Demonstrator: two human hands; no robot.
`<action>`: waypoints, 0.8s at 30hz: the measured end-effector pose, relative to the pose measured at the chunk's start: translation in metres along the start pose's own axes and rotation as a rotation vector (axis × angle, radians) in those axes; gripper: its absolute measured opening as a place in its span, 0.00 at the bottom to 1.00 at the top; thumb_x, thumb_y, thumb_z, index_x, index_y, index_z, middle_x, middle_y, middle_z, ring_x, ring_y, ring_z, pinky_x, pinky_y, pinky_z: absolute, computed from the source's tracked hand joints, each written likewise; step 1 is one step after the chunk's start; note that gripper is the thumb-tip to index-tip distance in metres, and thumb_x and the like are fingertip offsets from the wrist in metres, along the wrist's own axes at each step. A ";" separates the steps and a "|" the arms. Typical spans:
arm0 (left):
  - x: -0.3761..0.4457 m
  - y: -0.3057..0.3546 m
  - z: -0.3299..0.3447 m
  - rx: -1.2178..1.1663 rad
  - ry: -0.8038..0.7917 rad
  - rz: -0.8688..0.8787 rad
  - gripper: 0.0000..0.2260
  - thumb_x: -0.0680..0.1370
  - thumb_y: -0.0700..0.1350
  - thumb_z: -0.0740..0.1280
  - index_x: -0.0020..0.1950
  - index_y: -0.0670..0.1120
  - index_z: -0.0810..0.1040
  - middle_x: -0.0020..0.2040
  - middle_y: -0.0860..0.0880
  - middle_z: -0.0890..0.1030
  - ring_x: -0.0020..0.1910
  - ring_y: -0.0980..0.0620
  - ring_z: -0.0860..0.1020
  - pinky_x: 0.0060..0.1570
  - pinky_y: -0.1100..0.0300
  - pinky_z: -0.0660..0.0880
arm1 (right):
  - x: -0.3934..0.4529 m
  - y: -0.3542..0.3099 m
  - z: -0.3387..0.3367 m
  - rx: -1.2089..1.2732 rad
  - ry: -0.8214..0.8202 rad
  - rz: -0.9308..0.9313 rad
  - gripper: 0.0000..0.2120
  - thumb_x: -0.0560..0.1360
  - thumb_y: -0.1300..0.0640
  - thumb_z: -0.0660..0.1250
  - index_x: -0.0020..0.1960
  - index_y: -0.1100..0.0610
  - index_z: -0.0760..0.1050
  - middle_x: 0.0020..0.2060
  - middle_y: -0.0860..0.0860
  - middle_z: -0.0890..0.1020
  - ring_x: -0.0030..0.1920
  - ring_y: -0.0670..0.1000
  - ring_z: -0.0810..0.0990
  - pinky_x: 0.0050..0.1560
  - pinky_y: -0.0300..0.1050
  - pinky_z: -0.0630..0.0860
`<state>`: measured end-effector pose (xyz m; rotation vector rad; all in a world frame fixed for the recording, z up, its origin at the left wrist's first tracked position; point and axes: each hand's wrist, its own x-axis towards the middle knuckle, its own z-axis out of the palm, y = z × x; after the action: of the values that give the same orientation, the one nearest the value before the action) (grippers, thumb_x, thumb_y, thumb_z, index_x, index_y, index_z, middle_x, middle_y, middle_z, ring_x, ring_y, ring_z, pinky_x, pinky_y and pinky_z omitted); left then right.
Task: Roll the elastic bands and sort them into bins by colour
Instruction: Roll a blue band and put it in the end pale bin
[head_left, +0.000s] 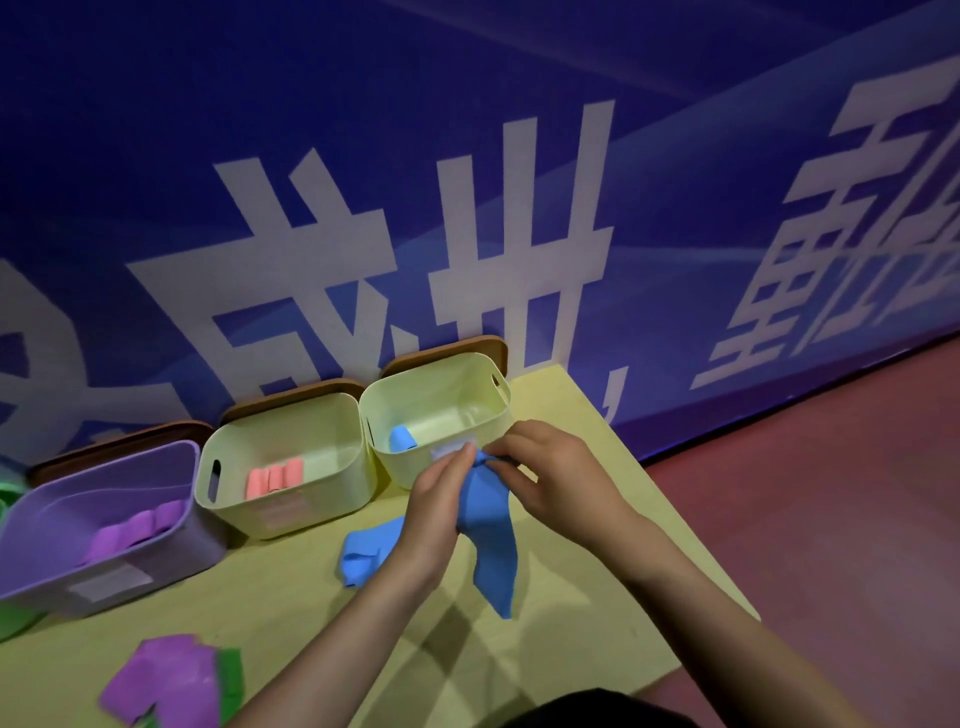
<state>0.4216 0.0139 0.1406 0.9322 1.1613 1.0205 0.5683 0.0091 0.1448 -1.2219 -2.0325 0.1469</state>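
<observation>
A blue elastic band (491, 525) hangs above the table, held at its top end by both hands. My left hand (439, 499) grips it from the left and my right hand (550, 467) pinches its top from the right, just in front of the right cream bin (498, 415). That bin holds one rolled blue band (401, 438). The middle cream bin (218, 467) holds pink rolls (274, 477). The purple bin (31, 525) at the left holds purple rolls (136, 529). A second blue band (363, 555) lies flat on the table.
Loose purple (166, 686) and green bands (229, 675) lie at the table's (561, 649) front left. Part of a green bin (10, 493) shows at the far left. A blue banner wall (467, 182) stands right behind the bins. Red floor (831, 493) lies to the right.
</observation>
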 end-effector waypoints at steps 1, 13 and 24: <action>0.001 0.000 -0.001 0.009 -0.013 0.006 0.11 0.81 0.47 0.61 0.52 0.46 0.83 0.52 0.44 0.84 0.58 0.45 0.79 0.62 0.47 0.71 | 0.000 0.002 -0.002 0.042 -0.012 0.003 0.08 0.76 0.57 0.66 0.51 0.57 0.81 0.41 0.49 0.80 0.41 0.46 0.76 0.42 0.35 0.71; 0.012 0.006 -0.011 0.327 0.100 0.293 0.14 0.82 0.43 0.59 0.45 0.32 0.70 0.37 0.45 0.69 0.35 0.57 0.66 0.34 0.66 0.62 | 0.024 -0.002 0.009 0.684 -0.118 0.544 0.05 0.76 0.62 0.67 0.43 0.60 0.80 0.33 0.49 0.80 0.33 0.42 0.77 0.39 0.37 0.73; 0.007 0.002 -0.017 0.326 0.153 0.413 0.17 0.79 0.43 0.65 0.36 0.37 0.64 0.30 0.50 0.62 0.31 0.55 0.60 0.30 0.64 0.58 | 0.026 -0.003 0.018 0.612 -0.102 0.388 0.07 0.76 0.63 0.67 0.39 0.58 0.77 0.30 0.54 0.76 0.32 0.44 0.72 0.35 0.39 0.69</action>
<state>0.4051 0.0225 0.1375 1.4136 1.3173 1.2710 0.5481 0.0331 0.1471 -1.1949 -1.6182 0.9570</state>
